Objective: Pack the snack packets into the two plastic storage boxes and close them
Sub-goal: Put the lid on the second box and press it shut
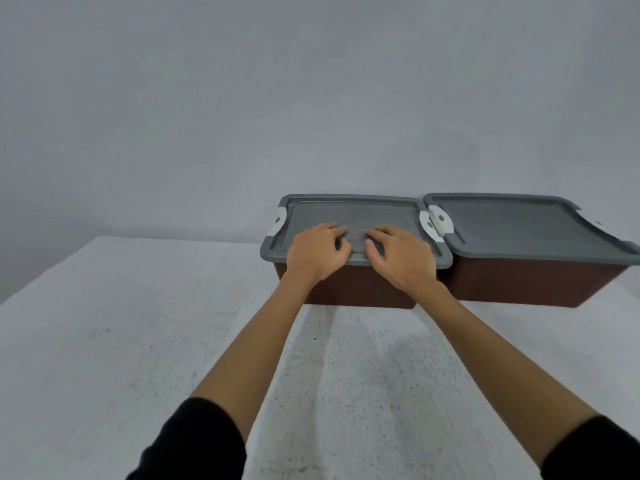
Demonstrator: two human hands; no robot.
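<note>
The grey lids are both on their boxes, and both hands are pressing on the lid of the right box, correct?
Not quite. The head view shows the left hand and right hand both on the lid of the left box, not the right box, which nobody touches. Both boxes do have their lids on.

boxes [360,289]: reddish-brown
lids [353,211]: grey, textured
latches [425,221]: white
counter [138,341]: white, dark speckles
sleeves [194,441]: black
wall [277,81]: pale grey
</note>
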